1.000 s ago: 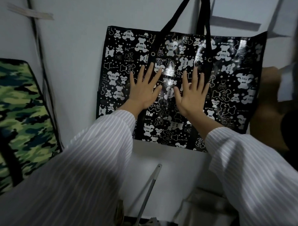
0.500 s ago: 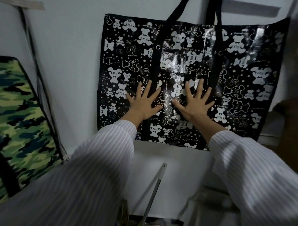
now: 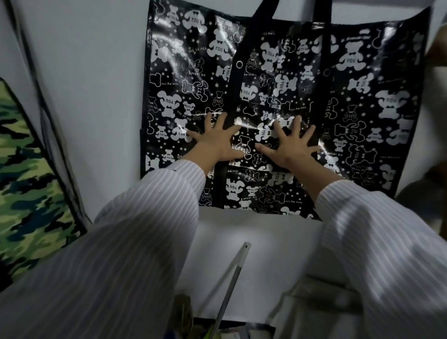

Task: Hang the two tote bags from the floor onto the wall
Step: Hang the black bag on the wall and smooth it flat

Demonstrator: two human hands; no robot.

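Two totes to hang, and already up with one: the black bear-print tote [image 3: 348, 103], filling the centre and upper right of the frame, flat against the wall [image 3: 93, 86], strung from two black straps [image 3: 265, 7] running off the top edge, with the hook out of sight. Presses on its lower middle with the left hand [image 3: 216, 143] and the right hand [image 3: 292, 146], side by side, fingers spread wide and straight, palms on the glossy face, pinching nothing. Reads as smoothing or steadying a bag already hung, not lifting it.

Leaves the camouflage tote [image 3: 19, 175] at the left edge of the frame, tilted, close along the wall, its top cut off; cannot tell whether hooked or merely propped. Puts the task, on that evidence, either at its finishing touch or halfway through.

Next calls for easing both palms off gently, without setting the black bear-print tote swinging or slipping the straps, then checking the camouflage tote and, if only propped, lifting it by its handles to a hook.

Further out, shows striped sleeves [image 3: 137, 242] across the lower frame and a thin metal rod [image 3: 231, 285] at bottom centre, slanting up toward the wall below the bag.
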